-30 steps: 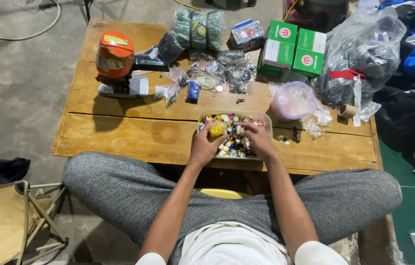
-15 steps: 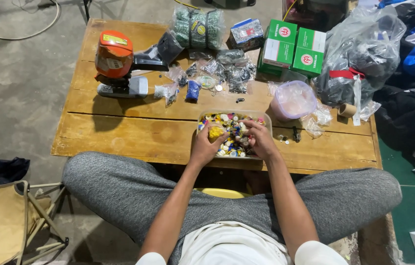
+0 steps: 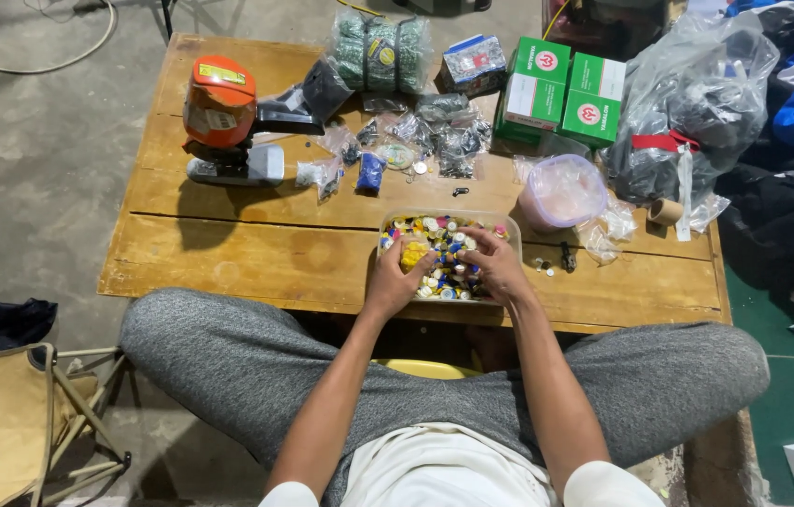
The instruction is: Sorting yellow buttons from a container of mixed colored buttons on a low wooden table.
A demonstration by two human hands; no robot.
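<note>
Nothing much has moved: both hands stay in the clear tray (image 3: 500, 222) of small coloured pieces at the table's (image 3: 228, 263) near edge. Left hand (image 3: 395, 278) pinches a yellow piece (image 3: 414, 253); right hand (image 3: 493, 265) lies spread, fingers digging. Sort with fingertips, keep pieces inside the rim. Piece types and right-hand contents can't be made out.

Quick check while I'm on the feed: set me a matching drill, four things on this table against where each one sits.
Things:
1. orange machine
2. green boxes
3. clear tub of coloured caps
4. roll of tape

Places:
A. near edge, under both hands
B. far left of the wooden table
C. right end, beside the big plastic bag
D. far side, right of centre

Pairs: 1-B, 2-D, 3-A, 4-C
</note>
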